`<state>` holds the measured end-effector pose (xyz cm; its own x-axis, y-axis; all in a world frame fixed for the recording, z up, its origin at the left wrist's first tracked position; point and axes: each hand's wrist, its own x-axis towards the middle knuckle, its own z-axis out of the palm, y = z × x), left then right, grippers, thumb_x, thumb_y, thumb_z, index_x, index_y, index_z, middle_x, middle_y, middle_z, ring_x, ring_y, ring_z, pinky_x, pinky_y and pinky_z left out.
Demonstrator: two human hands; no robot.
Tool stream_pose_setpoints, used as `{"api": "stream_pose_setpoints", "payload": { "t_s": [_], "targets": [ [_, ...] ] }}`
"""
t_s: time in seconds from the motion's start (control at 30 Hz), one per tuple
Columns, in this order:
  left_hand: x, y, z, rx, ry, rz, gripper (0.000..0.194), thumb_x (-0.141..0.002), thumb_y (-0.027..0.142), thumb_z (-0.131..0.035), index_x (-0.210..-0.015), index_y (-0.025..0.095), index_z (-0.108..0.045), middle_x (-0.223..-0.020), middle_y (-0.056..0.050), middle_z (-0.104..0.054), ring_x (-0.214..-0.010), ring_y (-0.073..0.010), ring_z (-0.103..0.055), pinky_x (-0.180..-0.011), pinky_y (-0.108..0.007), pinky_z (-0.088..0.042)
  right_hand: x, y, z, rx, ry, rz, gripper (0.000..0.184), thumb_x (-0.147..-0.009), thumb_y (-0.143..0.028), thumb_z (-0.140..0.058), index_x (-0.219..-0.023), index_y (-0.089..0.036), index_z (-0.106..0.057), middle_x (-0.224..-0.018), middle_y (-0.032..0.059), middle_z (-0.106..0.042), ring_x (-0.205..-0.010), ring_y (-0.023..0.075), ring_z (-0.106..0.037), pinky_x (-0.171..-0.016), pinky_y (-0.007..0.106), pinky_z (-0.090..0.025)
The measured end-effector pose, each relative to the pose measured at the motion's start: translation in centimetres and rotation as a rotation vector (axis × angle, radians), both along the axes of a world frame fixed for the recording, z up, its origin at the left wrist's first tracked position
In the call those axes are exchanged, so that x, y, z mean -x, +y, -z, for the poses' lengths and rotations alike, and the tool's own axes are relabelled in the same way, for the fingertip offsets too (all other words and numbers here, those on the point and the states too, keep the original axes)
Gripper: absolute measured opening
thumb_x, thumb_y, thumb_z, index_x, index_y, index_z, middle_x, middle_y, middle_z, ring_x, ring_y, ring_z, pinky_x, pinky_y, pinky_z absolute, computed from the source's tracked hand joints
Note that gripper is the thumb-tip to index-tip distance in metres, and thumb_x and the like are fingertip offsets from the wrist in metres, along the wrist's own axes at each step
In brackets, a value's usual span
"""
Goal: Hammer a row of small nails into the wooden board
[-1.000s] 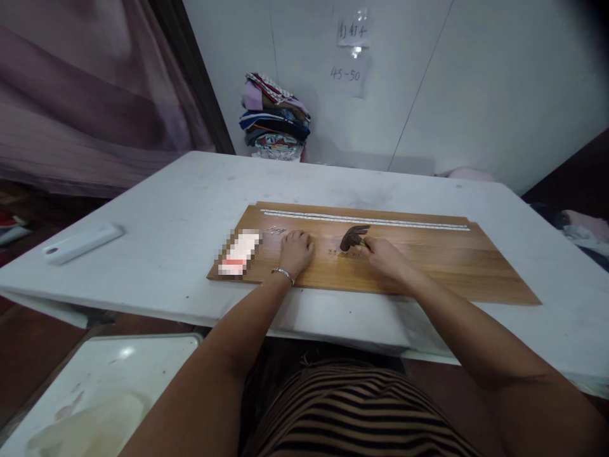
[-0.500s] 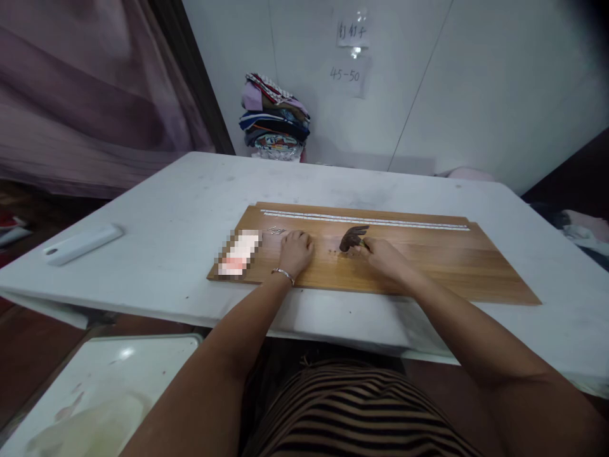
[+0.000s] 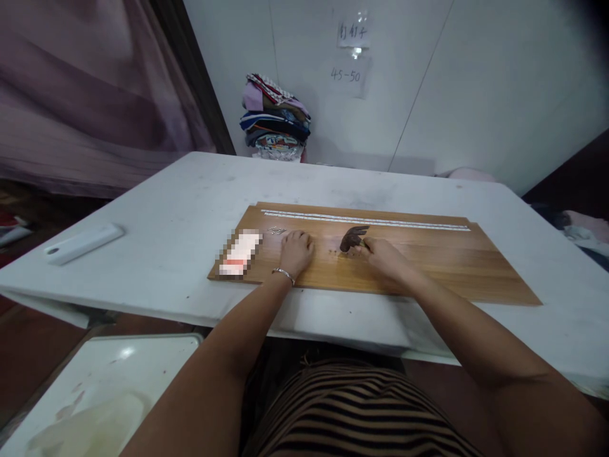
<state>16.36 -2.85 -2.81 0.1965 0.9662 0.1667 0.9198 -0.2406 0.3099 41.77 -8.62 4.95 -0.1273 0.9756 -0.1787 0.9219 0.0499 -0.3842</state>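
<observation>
A long wooden board (image 3: 442, 266) lies on the white table (image 3: 181, 209). A row of small metal nails (image 3: 366, 220) runs along the board's far edge. My right hand (image 3: 383, 256) rests on the board, closed round the handle of a tool with a dark hammer-like head (image 3: 353, 237). My left hand (image 3: 295, 251), with a thin bracelet on the wrist, lies curled on the board to the left; what its fingers hold, if anything, is hidden. A few loose nails (image 3: 276, 230) lie just beyond it. A blurred pink and white box (image 3: 239, 253) sits at the board's left end.
A white oblong object (image 3: 82, 243) lies near the table's left edge. A pile of folded clothes (image 3: 275, 119) stands against the back wall. Paper notes (image 3: 352, 54) hang on the wall. A white stool or low table (image 3: 90, 393) stands at lower left.
</observation>
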Motion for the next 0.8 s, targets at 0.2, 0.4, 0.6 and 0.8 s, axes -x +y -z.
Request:
{"api": "stream_pose_setpoints", "payload": {
  "t_s": [0.2,0.4,0.6,0.8],
  "targets": [
    [-0.04,-0.07,-0.01,0.002,0.012,-0.001,0.024,-0.100,0.026,-0.051,-0.107,0.021,-0.073,-0.130,-0.015,-0.072,-0.129,-0.0317,-0.061,-0.114,-0.047,-0.043,0.19,-0.19,-0.53,0.020,0.006,0.032,0.037,-0.110,-0.041,-0.047,-0.117,-0.017,-0.074,-0.120,0.0179,-0.080,-0.107,0.0308,-0.074,-0.083,0.032,-0.047],
    [-0.04,-0.16,-0.17,-0.003,0.006,0.002,0.023,-0.100,0.025,-0.051,-0.106,0.022,-0.073,-0.131,-0.014,-0.072,-0.130,-0.0317,-0.060,-0.114,-0.048,-0.043,0.36,-0.12,-0.50,0.034,0.011,0.028,0.037,-0.110,-0.041,-0.048,-0.116,-0.016,-0.074,-0.118,0.0179,-0.081,-0.103,0.0296,-0.074,-0.080,0.031,-0.047],
    [-0.03,-0.13,-0.10,0.000,0.005,0.001,0.022,-0.100,0.026,-0.052,-0.106,0.023,-0.073,-0.131,-0.014,-0.072,-0.130,-0.0313,-0.060,-0.116,-0.048,-0.041,0.18,-0.03,-0.36,0.018,-0.009,0.025,0.036,-0.110,-0.041,-0.048,-0.115,-0.017,-0.075,-0.118,0.0169,-0.081,-0.106,0.0301,-0.074,-0.080,0.031,-0.047],
    [-0.13,-0.20,-0.25,0.000,0.015,-0.005,0.022,-0.100,0.025,-0.052,-0.106,0.021,-0.073,-0.131,-0.015,-0.072,-0.130,-0.0316,-0.061,-0.116,-0.047,-0.042,0.27,-0.02,-0.50,0.023,-0.008,0.028,0.037,-0.111,-0.042,-0.047,-0.116,-0.017,-0.073,-0.119,0.0173,-0.080,-0.105,0.0298,-0.074,-0.081,0.031,-0.046]
  ]
}}
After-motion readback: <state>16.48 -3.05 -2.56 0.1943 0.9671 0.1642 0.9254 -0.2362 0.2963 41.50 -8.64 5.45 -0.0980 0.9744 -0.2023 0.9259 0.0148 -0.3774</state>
